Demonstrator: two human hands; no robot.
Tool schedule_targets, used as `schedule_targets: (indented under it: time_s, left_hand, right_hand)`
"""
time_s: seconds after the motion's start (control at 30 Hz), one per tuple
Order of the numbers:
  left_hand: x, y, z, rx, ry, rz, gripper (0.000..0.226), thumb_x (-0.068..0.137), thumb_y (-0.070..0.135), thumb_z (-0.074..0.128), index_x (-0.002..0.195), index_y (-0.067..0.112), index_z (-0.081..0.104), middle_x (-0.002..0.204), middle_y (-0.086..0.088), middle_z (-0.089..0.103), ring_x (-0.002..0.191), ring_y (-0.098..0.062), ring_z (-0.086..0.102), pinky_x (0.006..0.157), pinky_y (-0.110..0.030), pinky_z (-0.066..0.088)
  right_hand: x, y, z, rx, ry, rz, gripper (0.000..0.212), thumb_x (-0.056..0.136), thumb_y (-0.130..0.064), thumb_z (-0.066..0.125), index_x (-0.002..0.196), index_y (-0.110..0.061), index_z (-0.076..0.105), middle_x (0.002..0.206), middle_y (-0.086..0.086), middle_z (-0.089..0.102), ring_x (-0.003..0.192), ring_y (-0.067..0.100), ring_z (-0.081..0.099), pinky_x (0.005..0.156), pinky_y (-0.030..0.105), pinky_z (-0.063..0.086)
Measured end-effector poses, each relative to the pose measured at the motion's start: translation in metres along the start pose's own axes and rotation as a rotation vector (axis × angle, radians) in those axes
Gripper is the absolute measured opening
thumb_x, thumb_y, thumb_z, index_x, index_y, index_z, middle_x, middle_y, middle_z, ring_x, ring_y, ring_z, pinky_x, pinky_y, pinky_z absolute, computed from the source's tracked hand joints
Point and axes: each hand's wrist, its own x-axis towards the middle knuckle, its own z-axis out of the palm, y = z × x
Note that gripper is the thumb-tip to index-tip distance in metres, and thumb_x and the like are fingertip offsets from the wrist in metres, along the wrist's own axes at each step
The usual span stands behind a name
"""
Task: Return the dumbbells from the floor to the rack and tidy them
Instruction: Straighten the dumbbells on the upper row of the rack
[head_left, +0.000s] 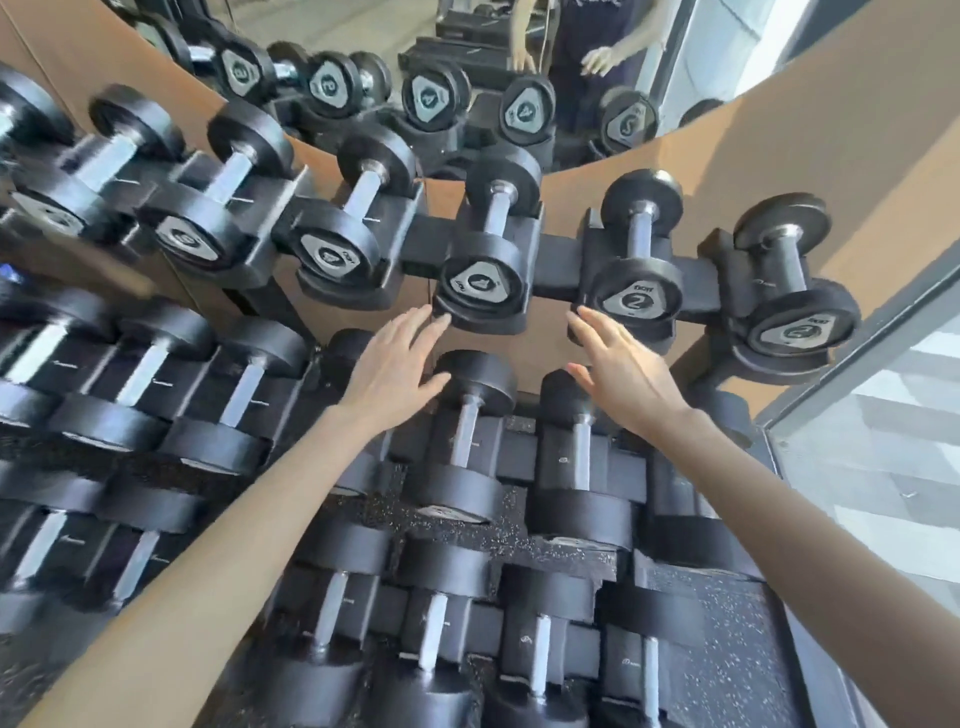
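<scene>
A black tiered dumbbell rack (558, 262) fills the view, with black rubber-headed, chrome-handled dumbbells lying in cradles on three tiers. On the top tier sit a dumbbell marked 4 (483, 260) and one marked 2 (636, 270). My left hand (395, 364) is open, fingers spread, its fingertips just under the front of the 4 dumbbell's cradle. My right hand (621, 366) is open too, its fingertips at the lower left of the 2 dumbbell's cradle. Neither hand holds anything. A middle-tier dumbbell (470, 431) lies between and below my hands.
A mirror (363, 31) behind the rack reflects the dumbbells and a person's hands. A brown wall panel (810, 114) frames it. A glass partition (883, 441) stands on the right. Speckled black rubber floor (737, 639) shows beneath the rack. More dumbbells fill the left cradles (187, 228).
</scene>
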Motion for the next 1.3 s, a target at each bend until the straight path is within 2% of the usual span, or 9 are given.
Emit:
schedule_targets:
  time_s: [0.13, 0.33, 0.6, 0.73, 0.83, 0.93, 1.03, 1.13, 1.3]
  left_hand:
    - [0.061, -0.044, 0.016, -0.154, -0.013, 0.054, 0.079, 0.089, 0.035, 0.062, 0.15, 0.013, 0.018, 0.156, -0.008, 0.023, 0.141, -0.024, 0.024, 0.114, -0.034, 0.021]
    - [0.134, -0.073, 0.047, -0.453, -0.072, 0.007, 0.09, 0.084, 0.027, 0.07, 0.151, 0.014, 0.011, 0.155, -0.007, 0.024, 0.14, -0.022, 0.027, 0.112, -0.036, 0.028]
    - [0.162, -0.083, 0.065, -0.766, -0.072, 0.055, 0.066, 0.092, 0.015, 0.059, 0.148, 0.02, 0.024, 0.147, -0.008, 0.037, 0.133, -0.027, 0.039, 0.108, -0.038, 0.032]
    - [0.168, -0.077, 0.045, -0.618, -0.079, 0.126, 0.063, 0.09, 0.014, 0.061, 0.144, 0.019, 0.028, 0.123, -0.011, 0.051, 0.11, -0.033, 0.053, 0.092, -0.043, 0.041]
    - [0.177, -0.073, 0.019, -0.311, -0.11, 0.221, 0.065, 0.09, 0.015, 0.061, 0.145, 0.016, 0.026, 0.111, -0.014, 0.049, 0.103, -0.035, 0.053, 0.082, -0.045, 0.043]
    - [0.196, -0.038, -0.008, 0.105, -0.187, 0.253, 0.058, 0.09, 0.01, 0.058, 0.141, 0.01, 0.029, 0.112, -0.017, 0.049, 0.102, -0.035, 0.054, 0.07, -0.041, 0.043]
    - [0.212, 0.004, -0.026, 0.269, -0.271, 0.285, 0.044, 0.091, 0.004, 0.052, 0.133, 0.005, 0.039, 0.121, -0.016, 0.053, 0.109, -0.033, 0.056, 0.067, -0.035, 0.038]
    - [0.209, -0.017, -0.02, 0.063, -0.262, 0.296, 0.054, 0.09, 0.013, 0.058, 0.14, 0.013, 0.038, 0.124, -0.015, 0.054, 0.112, -0.034, 0.054, 0.079, -0.039, 0.044]
    - [0.174, -0.089, 0.027, -0.652, -0.092, 0.054, 0.059, 0.075, 0.02, 0.079, 0.127, 0.013, 0.053, 0.121, -0.005, 0.061, 0.111, -0.024, 0.057, 0.094, -0.034, 0.043]
  right_hand:
    - [0.075, -0.015, 0.002, -0.016, -0.078, 0.033, 0.061, 0.093, -0.02, 0.049, 0.147, -0.014, 0.021, 0.152, 0.005, 0.025, 0.134, 0.025, 0.034, 0.094, 0.041, 0.045]
    - [0.158, -0.031, 0.02, -0.042, -0.148, 0.152, 0.061, 0.095, -0.027, 0.05, 0.147, -0.018, 0.02, 0.147, 0.004, 0.032, 0.11, 0.033, 0.054, 0.08, 0.04, 0.046]
    - [0.184, -0.04, 0.036, -0.01, -0.096, 0.234, 0.052, 0.093, -0.013, 0.052, 0.141, -0.012, 0.031, 0.132, 0.015, 0.044, 0.098, 0.043, 0.056, 0.079, 0.044, 0.043]
    - [0.18, -0.025, 0.047, 0.153, -0.055, 0.324, 0.049, 0.088, 0.001, 0.052, 0.134, -0.012, 0.037, 0.129, 0.013, 0.047, 0.104, 0.041, 0.053, 0.084, 0.045, 0.043]
    - [0.17, -0.021, 0.056, 0.392, -0.013, 0.419, 0.048, 0.086, 0.0, 0.055, 0.131, -0.01, 0.039, 0.13, 0.013, 0.051, 0.111, 0.034, 0.054, 0.09, 0.043, 0.044]
    - [0.169, -0.014, 0.065, 0.257, -0.078, 0.47, 0.041, 0.085, -0.011, 0.063, 0.119, -0.006, 0.042, 0.116, 0.017, 0.06, 0.1, 0.038, 0.058, 0.079, 0.044, 0.046]
    - [0.173, -0.002, 0.052, 0.106, -0.14, 0.475, 0.042, 0.08, -0.018, 0.071, 0.111, -0.003, 0.048, 0.116, 0.018, 0.059, 0.101, 0.038, 0.057, 0.075, 0.041, 0.043]
    - [0.173, 0.005, 0.039, 0.25, -0.125, 0.352, 0.065, 0.079, -0.015, 0.072, 0.137, -0.014, 0.042, 0.133, 0.01, 0.048, 0.114, 0.029, 0.053, 0.095, 0.043, 0.043]
    - [0.189, -0.017, 0.037, 0.198, -0.108, 0.238, 0.056, 0.084, -0.015, 0.064, 0.136, -0.019, 0.043, 0.113, 0.011, 0.052, 0.103, 0.031, 0.054, 0.09, 0.041, 0.042]
